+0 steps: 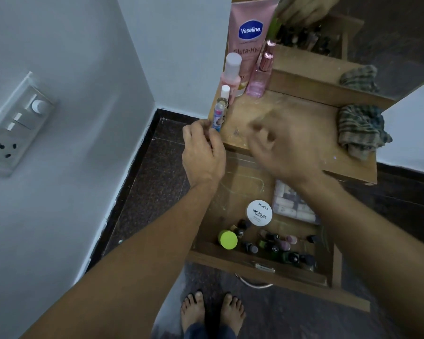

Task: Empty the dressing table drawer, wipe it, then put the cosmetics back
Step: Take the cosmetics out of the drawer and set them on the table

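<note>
My left hand (202, 152) pinches a small blue and pink tube (217, 117), held upright at the left edge of the wooden dressing table top (304, 123). My right hand (283, 145) is blurred over the table's front edge, fingers loosely spread, holding nothing. Below it the drawer (257, 265) stands pulled out. Inside lie a white round nail polish remover tub (259, 212), a green-capped jar (227, 239), several small nail polish bottles (274, 248) and a clear box of pads (295, 204). The drawer's far half is partly hidden by my right hand.
Along the table's left edge stand a pink Vaseline tube (250, 33), a pink bottle with a white cap (231, 74) and a pink perfume bottle (261, 77). A checked cloth (360, 130) lies at the right, and a mirror (377, 45) stands behind. The wall and a switch panel (17, 123) are on the left.
</note>
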A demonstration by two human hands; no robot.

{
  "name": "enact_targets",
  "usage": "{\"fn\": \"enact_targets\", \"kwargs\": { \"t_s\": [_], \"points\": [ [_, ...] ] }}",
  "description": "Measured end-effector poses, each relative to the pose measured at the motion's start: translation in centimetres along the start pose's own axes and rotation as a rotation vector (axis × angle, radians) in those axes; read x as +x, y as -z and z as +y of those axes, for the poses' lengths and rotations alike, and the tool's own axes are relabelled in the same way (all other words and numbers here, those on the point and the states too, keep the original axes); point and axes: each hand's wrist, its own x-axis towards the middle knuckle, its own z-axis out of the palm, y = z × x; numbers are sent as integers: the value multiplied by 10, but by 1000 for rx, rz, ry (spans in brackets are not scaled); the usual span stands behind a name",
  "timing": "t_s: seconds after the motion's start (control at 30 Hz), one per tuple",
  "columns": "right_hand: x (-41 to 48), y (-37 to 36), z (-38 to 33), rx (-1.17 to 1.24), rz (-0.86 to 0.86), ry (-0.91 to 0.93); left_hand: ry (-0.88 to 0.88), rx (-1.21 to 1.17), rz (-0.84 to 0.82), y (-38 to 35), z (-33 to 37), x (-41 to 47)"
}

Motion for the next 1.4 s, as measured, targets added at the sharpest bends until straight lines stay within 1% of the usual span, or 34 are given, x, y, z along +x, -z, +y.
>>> {"fn": "enact_targets", "kwargs": {
  "t_s": [0.07, 0.1, 0.13, 0.17, 0.23, 0.3, 0.4, 0.53, 0.6, 0.67, 0.73, 0.83, 0.93, 1.0, 1.1, 1.2, 1.3, 1.4],
  "points": [
    [-34, -2, -11, 79, -310, 181, 5, -24, -15, 6, 1, -2],
    [-47, -2, -15, 87, -492, 213, 4, -32, -17, 8, 1, -4],
    [-58, -3, -18, 87, -658, 202, 2, -38, -18, 11, 2, -6],
    [-67, -2, -20, 82, -787, 177, 1, -45, -18, 13, 2, -8],
    [-79, -5, -22, 53, -936, 153, -2, -65, -19, 17, 1, -13],
    [-87, -8, -24, 11, -989, 178, -1, -85, -28, 20, 1, -17],
    [-97, -14, -27, -47, -963, 258, 23, -92, -52, 23, 3, -20],
    [-104, -23, -33, -68, -866, 351, 25, -64, -92, 28, 6, -23],
    [-106, -26, -34, -64, -822, 380, 25, -54, -105, 30, 6, -23],
    [-107, -26, -34, -56, -777, 369, 27, -49, -109, 32, 7, -23],
    [-102, -21, -32, -28, -734, 305, 36, -62, -107, 33, 8, -22],
    [-83, -1, -31, 123, -622, 162, 33, -111, -56, 34, 9, -26],
    [-54, 23, -28, 208, -415, 10, 10, -132, 28, 35, 10, -35],
    [-32, 34, -22, 199, -280, -79, -32, -120, 46, 33, 11, -40],
    [-2, 43, -9, 148, -130, -236, -94, -86, -3, 24, 20, -42],
    [24, 46, 0, 101, -7, -314, -120, -48, -104, 11, 34, -40],
    [47, 43, 5, 77, 29, -415, -71, -44, -175, -4, 47, -34],
    [66, 38, 6, 70, 49, -465, -63, -34, -201, -15, 58, -26]
  ]
}}
